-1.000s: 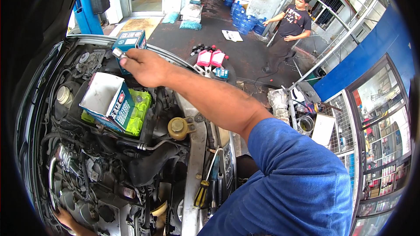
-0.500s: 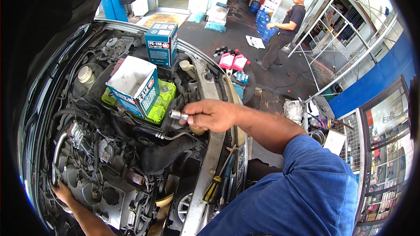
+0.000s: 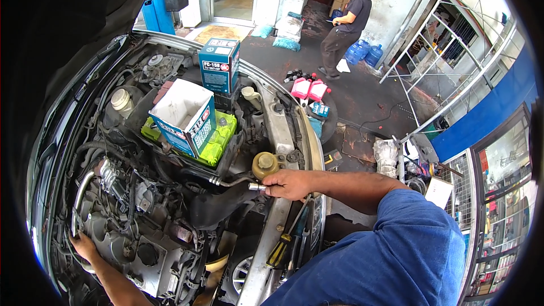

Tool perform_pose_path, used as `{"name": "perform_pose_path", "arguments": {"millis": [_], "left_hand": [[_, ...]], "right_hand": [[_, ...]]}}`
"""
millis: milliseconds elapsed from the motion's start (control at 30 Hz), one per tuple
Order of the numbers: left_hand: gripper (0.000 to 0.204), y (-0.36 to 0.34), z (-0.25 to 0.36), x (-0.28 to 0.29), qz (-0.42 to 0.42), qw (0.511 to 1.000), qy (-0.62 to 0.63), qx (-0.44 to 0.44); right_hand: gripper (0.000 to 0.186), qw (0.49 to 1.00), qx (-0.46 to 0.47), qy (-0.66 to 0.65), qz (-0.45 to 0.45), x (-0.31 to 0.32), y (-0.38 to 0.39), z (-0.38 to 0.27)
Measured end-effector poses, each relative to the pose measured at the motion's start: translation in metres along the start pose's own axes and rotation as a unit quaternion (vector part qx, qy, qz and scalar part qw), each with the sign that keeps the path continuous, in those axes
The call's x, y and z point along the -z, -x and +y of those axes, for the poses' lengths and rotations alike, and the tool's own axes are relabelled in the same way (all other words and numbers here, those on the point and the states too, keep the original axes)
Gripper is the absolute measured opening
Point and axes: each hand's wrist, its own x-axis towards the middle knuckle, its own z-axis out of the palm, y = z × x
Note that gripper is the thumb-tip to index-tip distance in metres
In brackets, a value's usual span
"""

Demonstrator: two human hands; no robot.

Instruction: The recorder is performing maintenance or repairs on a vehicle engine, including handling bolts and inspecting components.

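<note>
My right hand [image 3: 289,185] is closed around a shiny metal socket [image 3: 258,187], whose end sticks out to the left of the fingers. It hovers over the front edge of the engine bay, by a yellowed reservoir cap [image 3: 264,164]. At the lower left, my left hand [image 3: 85,247] reaches down beside the engine, at the lower end of a curved silver pipe [image 3: 83,192]. Its fingers look curled, but what they grip is hidden. The engine's oil cap [image 3: 148,254] is to the right of this hand.
An opened filter box [image 3: 184,116] sits on a lime-green tray [image 3: 224,136]; a closed teal box [image 3: 219,68] stands behind. A yellow-black screwdriver [image 3: 278,253] lies on the front rail. Pink bottles [image 3: 309,89] stand beyond the car. A person [image 3: 345,22] is in the yard near scaffolding [image 3: 447,62].
My right hand has moved down and slightly right with the socket, toward the front rail. My left hand stays in place by the pipe. The person in the yard has turned and stepped left.
</note>
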Motion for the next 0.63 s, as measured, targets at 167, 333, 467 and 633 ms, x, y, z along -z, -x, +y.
{"name": "perform_pose_path", "arguments": {"millis": [167, 333, 467, 633], "left_hand": [[0.053, -0.006, -0.01, 0.005, 0.008, 0.995, 0.089, -0.038], [0.051, -0.011, -0.017, 0.011, -0.007, 0.988, 0.132, -0.078], [0.051, -0.003, 0.001, 0.006, 0.009, 0.998, 0.046, -0.037], [0.062, -0.014, -0.028, 0.016, -0.011, 0.996, 0.076, -0.053]], "right_hand": [[0.028, 0.999, -0.022, 0.024, 0.035, -0.01, -0.003, 0.027], [0.027, 0.997, -0.023, 0.034, 0.072, -0.015, -0.007, 0.036], [0.023, 0.995, -0.016, 0.029, 0.093, -0.016, -0.006, 0.04], [0.024, 0.994, 0.004, 0.013, 0.107, -0.02, -0.008, 0.037]]}}
